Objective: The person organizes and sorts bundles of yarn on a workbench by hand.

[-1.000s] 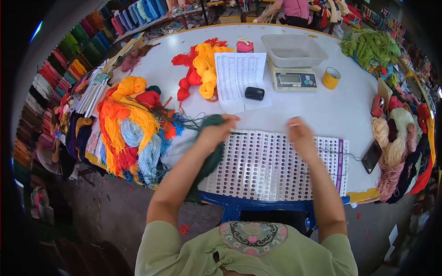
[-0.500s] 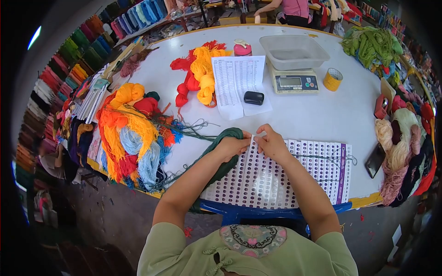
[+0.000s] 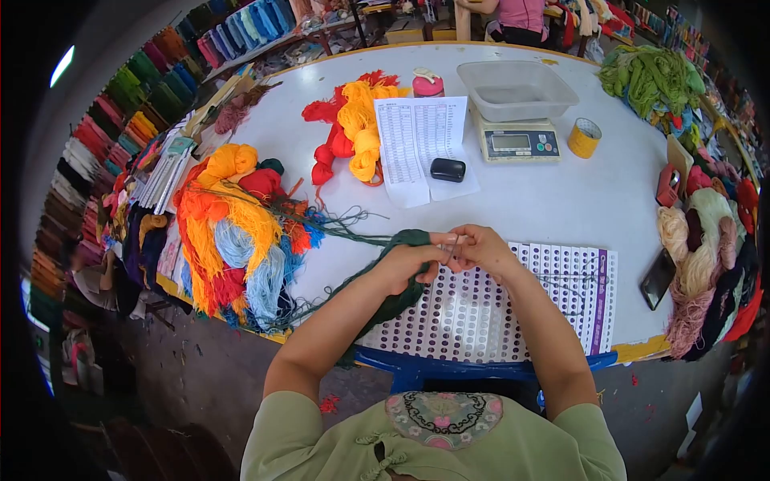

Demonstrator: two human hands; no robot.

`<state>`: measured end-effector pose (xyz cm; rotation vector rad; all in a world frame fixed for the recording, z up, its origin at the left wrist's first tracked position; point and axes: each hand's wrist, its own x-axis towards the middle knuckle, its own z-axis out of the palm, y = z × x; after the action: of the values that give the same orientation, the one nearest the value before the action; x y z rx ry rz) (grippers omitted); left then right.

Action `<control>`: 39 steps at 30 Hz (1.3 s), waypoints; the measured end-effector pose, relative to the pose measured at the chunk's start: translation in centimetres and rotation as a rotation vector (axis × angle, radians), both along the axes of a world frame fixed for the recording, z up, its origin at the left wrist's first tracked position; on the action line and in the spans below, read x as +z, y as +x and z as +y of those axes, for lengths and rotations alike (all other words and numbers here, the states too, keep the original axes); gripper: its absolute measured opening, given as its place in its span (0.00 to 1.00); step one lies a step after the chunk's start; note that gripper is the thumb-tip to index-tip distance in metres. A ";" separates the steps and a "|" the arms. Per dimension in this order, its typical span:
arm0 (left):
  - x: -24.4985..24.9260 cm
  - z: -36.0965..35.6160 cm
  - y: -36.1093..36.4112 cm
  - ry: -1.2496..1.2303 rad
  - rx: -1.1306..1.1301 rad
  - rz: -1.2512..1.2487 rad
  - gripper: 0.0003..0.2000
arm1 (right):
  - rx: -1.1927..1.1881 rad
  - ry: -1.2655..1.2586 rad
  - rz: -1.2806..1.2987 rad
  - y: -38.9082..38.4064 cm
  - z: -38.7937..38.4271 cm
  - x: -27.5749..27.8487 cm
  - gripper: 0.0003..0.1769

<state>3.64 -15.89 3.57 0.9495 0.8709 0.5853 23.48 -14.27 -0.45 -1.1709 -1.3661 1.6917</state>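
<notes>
My left hand (image 3: 411,264) is closed on a thick dark green yarn hank (image 3: 393,306), which hangs down over the table's front edge. Its forefinger points out to the right and meets the fingertips of my right hand (image 3: 484,252). Those right fingers are pinched together; whatever thin thing lies between them is too small to make out. Under both hands lie white card strips with rows of dark holes (image 3: 473,321), with a purple printed strip (image 3: 598,301) at the right end. Several dark green strands cross the strips on the right.
To the left lies a heap of orange, red and blue yarn (image 3: 233,232). Farther back are red and yellow skeins (image 3: 358,120), a printed sheet (image 3: 401,152), a black case (image 3: 447,169), a scale (image 3: 517,144), a tape roll (image 3: 585,137) and a phone (image 3: 658,278). A person (image 3: 520,18) sits beyond.
My right hand has come off the card strips' top edge, and its fingertips now meet my left forefinger. My left hand has turned slightly, still gripping the green yarn.
</notes>
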 end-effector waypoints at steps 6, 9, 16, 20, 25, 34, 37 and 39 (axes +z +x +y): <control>-2.8 0.6 0.6 0.879 -0.127 0.778 0.10 | 0.056 -0.031 -0.012 0.5 0.4 0.0 0.17; -2.0 0.5 -2.6 0.625 0.082 0.842 0.14 | -0.001 -0.096 -0.096 -0.3 1.0 -0.6 0.12; 5.8 3.8 -20.6 -0.104 0.563 -0.357 0.09 | -0.041 -0.086 -0.154 -0.7 1.0 -0.6 0.08; 6.6 2.2 -21.3 0.435 0.949 0.531 0.11 | -0.052 -0.033 -0.164 -0.7 0.8 -1.1 0.09; 6.9 -1.7 -12.2 0.526 0.605 0.296 0.14 | -0.166 0.111 -0.143 -2.3 -1.5 1.2 0.11; 7.2 -5.4 -1.2 0.390 0.073 -0.269 0.43 | -0.070 0.202 0.291 -5.0 -7.7 9.5 0.08; 7.6 -6.3 -0.5 0.353 0.032 -0.212 0.42 | -0.085 0.176 0.300 -4.2 -8.3 9.5 0.08; 7.3 -6.2 -0.7 0.316 0.029 -0.278 0.38 | -0.127 0.137 0.301 -3.7 -8.7 9.9 0.08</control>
<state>2.90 -22.05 10.92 1.1084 0.5527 0.8747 19.75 -22.98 9.48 -0.8672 -1.1755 1.5827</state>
